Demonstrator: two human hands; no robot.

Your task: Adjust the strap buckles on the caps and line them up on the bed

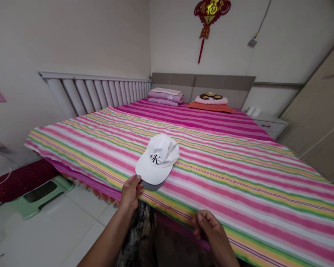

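A white baseball cap with dark letters on its front rests on the striped bed sheet, its brim toward me and tilted to the left. My left hand pinches the left edge of that brim between thumb and fingers. Below the brim a grey shadow falls on the sheet. To the right, my right hand hovers at the bed's front edge, apart from the cap. Its fingers are curled toward the thumb; whether anything is between them I cannot make out.
Folded purple bedding and a pink pile on an orange pillow lie by the headboard. White radiator bars run along the left wall. A green stool stands on the tiled floor, a white nightstand at the right.
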